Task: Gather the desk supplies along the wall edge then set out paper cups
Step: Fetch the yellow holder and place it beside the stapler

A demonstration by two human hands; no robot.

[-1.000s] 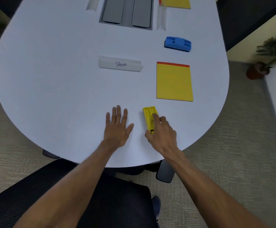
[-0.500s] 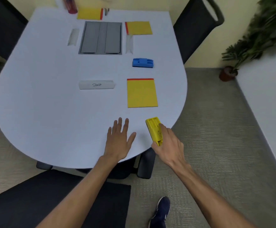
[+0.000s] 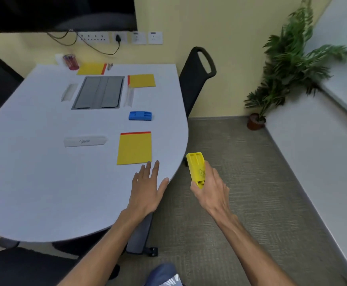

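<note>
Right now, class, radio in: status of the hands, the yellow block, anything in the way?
Left hand open, flat on table. Right hand grips yellow block, off the table, above carpet. Yellow pad, blue block lie toward the wall edge.

Bright, even light with soft shadows; motion blur smears the plant (image 3: pixel 288 65)

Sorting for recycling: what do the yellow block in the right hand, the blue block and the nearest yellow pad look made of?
Yellow block, gripped by the right hand: likely moulded plastic, matte, uniform colour with recessed slots. Blue block: same look, probably plastic. Yellow pad: seemingly paper, thin and flat, red strip along one edge.
</note>
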